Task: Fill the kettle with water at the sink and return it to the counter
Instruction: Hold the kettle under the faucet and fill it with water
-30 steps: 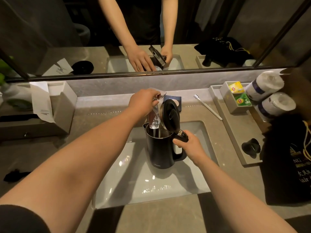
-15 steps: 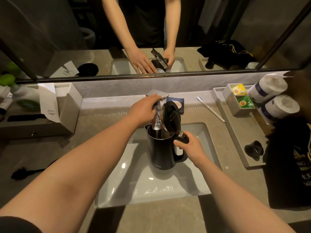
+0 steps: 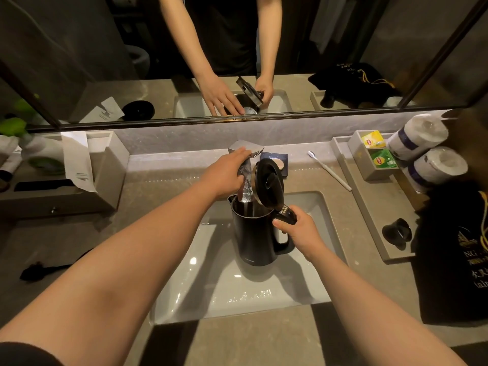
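A black electric kettle (image 3: 254, 239) stands upright in the white sink (image 3: 216, 294) with its lid (image 3: 269, 180) flipped open. My right hand (image 3: 301, 232) grips the kettle's handle. A silver faucet (image 3: 247, 150) sits behind the sink, and a stream of water (image 3: 245, 190) pours from it into the kettle's mouth. My left hand (image 3: 224, 174) rests on the faucet lever with its fingers laid over it.
Stone counter (image 3: 163, 180) surrounds the sink. A grey box with a paper slip (image 3: 79, 165) stands left. A toothbrush (image 3: 328, 170), a tray with tea bags (image 3: 375, 149), paper rolls (image 3: 433, 167), a black stopper (image 3: 397, 232) and a dark bag (image 3: 454, 254) lie right. A mirror spans the back.
Water keeps running into the kettle. My hands and the kettle hold the same places; only the camera has shifted slightly.
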{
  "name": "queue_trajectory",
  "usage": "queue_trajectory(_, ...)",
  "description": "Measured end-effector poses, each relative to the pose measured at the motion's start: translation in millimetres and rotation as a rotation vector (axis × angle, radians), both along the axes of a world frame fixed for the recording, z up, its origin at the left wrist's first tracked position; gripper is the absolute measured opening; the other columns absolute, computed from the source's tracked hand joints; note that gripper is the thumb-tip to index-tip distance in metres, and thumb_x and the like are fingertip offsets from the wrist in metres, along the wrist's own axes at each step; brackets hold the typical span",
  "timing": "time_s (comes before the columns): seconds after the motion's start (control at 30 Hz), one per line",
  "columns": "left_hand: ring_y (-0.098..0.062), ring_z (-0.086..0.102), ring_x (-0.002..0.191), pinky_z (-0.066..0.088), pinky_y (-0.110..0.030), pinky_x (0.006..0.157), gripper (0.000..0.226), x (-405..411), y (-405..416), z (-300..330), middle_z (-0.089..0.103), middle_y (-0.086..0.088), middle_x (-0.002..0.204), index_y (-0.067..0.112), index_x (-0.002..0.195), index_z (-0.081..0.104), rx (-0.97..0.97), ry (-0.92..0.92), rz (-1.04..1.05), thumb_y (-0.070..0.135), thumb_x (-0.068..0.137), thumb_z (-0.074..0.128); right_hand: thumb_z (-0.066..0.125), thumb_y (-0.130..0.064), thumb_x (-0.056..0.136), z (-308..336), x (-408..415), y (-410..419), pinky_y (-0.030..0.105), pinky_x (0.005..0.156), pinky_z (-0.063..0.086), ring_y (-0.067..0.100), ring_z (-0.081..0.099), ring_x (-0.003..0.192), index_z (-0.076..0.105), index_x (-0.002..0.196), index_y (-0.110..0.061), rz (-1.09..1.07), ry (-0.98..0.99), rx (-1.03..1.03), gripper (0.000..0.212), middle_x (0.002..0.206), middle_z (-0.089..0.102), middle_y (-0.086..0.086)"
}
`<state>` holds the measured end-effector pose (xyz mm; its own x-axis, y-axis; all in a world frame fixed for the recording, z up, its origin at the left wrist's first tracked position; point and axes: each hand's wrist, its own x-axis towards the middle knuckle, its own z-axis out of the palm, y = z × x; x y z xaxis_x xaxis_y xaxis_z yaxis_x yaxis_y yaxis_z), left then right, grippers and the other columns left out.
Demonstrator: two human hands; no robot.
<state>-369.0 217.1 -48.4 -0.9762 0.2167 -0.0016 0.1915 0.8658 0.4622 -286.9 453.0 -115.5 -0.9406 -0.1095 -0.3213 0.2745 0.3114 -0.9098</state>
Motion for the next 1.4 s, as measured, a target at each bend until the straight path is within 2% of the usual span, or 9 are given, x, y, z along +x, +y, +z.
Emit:
queue_trajectory(0.27,-0.026,0.029,0.143,0.034,-0.044,0.110,0.077,5.3,-1.3,-0.6,0.020,0.001,0.161,0.030,0.149,0.023,0.022,-0.061,0.024,0.014,0.083,0.059,0.076,-0.020,0.085,4.0,2.3,-1.5,0.029,0.072,0.046,0.014,0.062,0.083,0.064,0.098,-0.025,0.010,0.023,-0.005,0.019,0.091,0.067,-0.005)
queue_trajectory(0.5,-0.027,0.028,0.143,0.032,-0.043,0.110,0.077,7.5,0.1,2.3,0.020,0.000,0.161,0.029,0.150,0.022,0.010,-0.059,0.026,0.011,0.084,0.058,0.076,-0.021,0.085,3.5,1.7,-3.1,0.028,0.071,0.047,0.015,0.062,0.086,0.064,0.102,-0.025,-0.001,0.017,-0.009,0.021,0.093,0.067,-0.005)
queue_trajectory(0.67,-0.028,0.027,0.143,0.030,-0.043,0.112,0.077,9.1,-0.4,5.9,0.019,-0.001,0.161,0.028,0.151,0.021,0.009,-0.070,0.019,0.006,0.085,0.056,0.076,-0.021,0.084,2.8,2.4,-4.4,0.029,0.071,0.046,0.015,0.062,0.083,0.063,0.096,-0.028,-0.003,0.027,-0.010,0.019,0.090,0.067,-0.005)
queue_trajectory(1.03,-0.029,0.026,0.144,0.031,-0.045,0.113,0.078,12.2,0.8,11.1,0.016,-0.001,0.162,0.028,0.151,0.019,0.001,-0.098,0.014,0.006,0.086,0.056,0.076,-0.023,0.084,1.8,1.8,-6.8,0.034,0.078,0.050,0.015,0.062,0.091,0.063,0.100,-0.031,-0.006,0.022,0.013,0.022,0.096,0.067,-0.007)
queue_trajectory(1.4,-0.031,0.026,0.143,0.031,-0.047,0.113,0.077,13.3,2.2,12.2,0.014,0.000,0.162,0.029,0.151,0.017,-0.024,-0.102,0.023,0.007,0.088,0.055,0.077,-0.020,0.083,4.6,4.9,-6.1,0.028,0.071,0.047,0.013,0.063,0.082,0.063,0.092,-0.029,-0.010,0.031,-0.008,0.019,0.089,0.068,-0.006)
